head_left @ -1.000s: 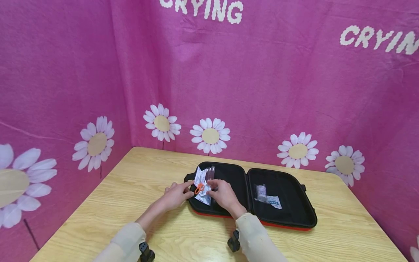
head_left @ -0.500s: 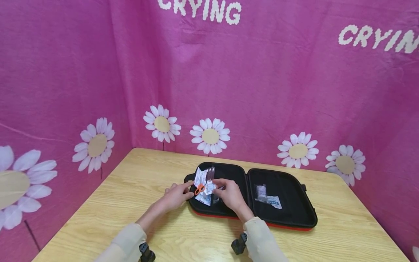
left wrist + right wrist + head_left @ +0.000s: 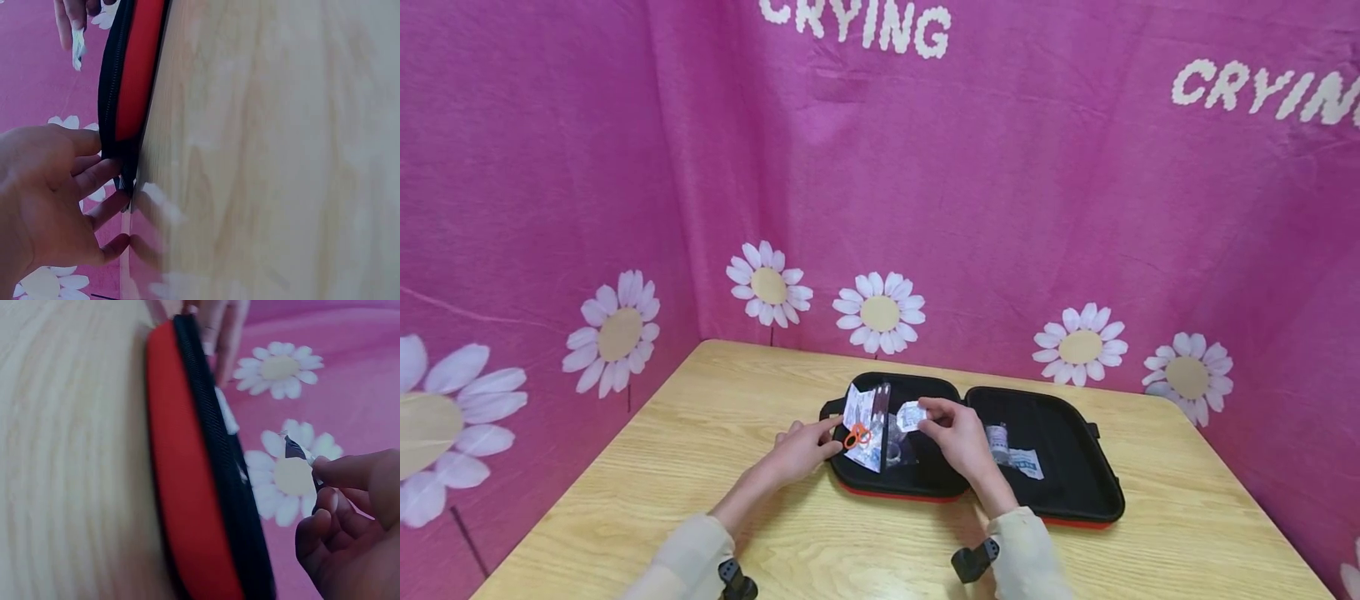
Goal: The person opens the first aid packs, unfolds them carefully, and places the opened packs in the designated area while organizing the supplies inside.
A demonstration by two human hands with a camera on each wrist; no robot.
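Observation:
My right hand (image 3: 958,437) pinches a small white packet (image 3: 912,417) between thumb and fingers, above the left half of an open black case (image 3: 936,479) with red outer sides. The right wrist view shows the packet (image 3: 304,450) nearly edge-on at the fingertips. My left hand (image 3: 802,450) holds the case's left edge; in the left wrist view its thumb lies against the zipped rim, with fingers by the strap. Near it lie orange-handled scissors (image 3: 856,436) on white packets (image 3: 859,404), narrow brown tubes (image 3: 882,398) and a clear bag (image 3: 900,450).
In the right half of the case are a clear-wrapped white roll or bottle (image 3: 998,435), partly behind my right hand, and a white-and-green packet (image 3: 1027,463). The case lies on a wooden table (image 3: 760,375). A pink flowered cloth (image 3: 985,208) hangs behind and at the sides.
My right hand has lifted the small white packet off the pile and carried it rightward, uncovering the clear bag. The left hand has stayed at the case's edge.

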